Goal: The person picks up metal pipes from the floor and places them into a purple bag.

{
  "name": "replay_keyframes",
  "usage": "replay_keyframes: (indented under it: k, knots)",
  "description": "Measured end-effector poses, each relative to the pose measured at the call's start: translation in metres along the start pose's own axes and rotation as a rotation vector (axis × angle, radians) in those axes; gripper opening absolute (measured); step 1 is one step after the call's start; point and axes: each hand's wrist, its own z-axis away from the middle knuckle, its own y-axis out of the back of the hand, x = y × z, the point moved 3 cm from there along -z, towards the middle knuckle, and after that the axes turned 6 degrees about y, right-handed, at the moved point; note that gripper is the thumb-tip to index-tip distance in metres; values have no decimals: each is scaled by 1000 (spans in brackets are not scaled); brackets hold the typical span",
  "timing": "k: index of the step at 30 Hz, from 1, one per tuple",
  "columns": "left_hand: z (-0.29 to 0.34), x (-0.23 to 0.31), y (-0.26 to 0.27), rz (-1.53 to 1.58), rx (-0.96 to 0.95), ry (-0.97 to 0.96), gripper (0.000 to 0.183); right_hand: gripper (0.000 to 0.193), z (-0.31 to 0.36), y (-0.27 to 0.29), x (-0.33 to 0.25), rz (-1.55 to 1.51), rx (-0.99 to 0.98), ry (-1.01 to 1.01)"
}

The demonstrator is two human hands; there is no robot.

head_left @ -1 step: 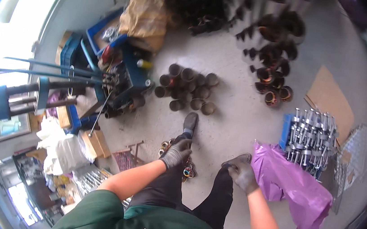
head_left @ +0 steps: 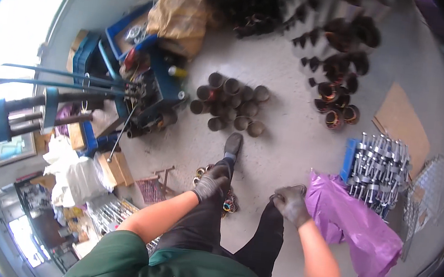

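Observation:
My left hand [head_left: 211,184], in a grey work glove, hangs in front of my left leg, fingers loosely bent and nothing visible in them. Just behind it, partly hidden by my hand and leg, lie small wire-wound rings [head_left: 230,202] on the floor. My right hand [head_left: 292,205], gloved the same way, hovers by my right knee with fingers half curled and apart; I make out no object in it. A crumpled purple plastic sheet [head_left: 349,224] lies close to its right. Ahead of my left shoe, a cluster of dark open metal cylinders [head_left: 231,86] stands on the floor.
Copper-wound cylinders [head_left: 334,118] form rows at the far right. A blue crate [head_left: 349,159] bears metal shafts with rings [head_left: 377,166], near a cardboard sheet [head_left: 403,120]. Left are a blue machine [head_left: 163,80], a cardboard box [head_left: 114,169] and a small red rack [head_left: 153,191].
The floor things have shifted slightly in view as my head turned. My left hand's fingers look more bent, and my right hand sits slightly higher and further left.

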Motion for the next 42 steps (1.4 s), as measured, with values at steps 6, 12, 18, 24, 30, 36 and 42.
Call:
replay_keyframes:
  k: [6,12,18,24,30,36,42]
  knots:
    - [-45,-162,111,581,208,440,35,44,-238,-97,6,400,-230,153]
    - [-54,-200,155,739,256,453,39,84,-466,-147,-43,785,-205,42]
    - [-42,-279,157,870,292,484,39,97,-584,-182,-54,984,-342,4]
    - [-110,-270,175,634,317,515,38,106,-608,-201,-12,575,-156,-189]
    - [-288,-246,231,345,587,179,66,98,-602,-241,-39,521,-178,50]
    - [-340,-124,261,929,240,315,62,96,-584,-244,-44,848,-220,-146]
    - [-325,-142,220,1149,-63,336,52,41,-605,-273,-10,896,5,-175]
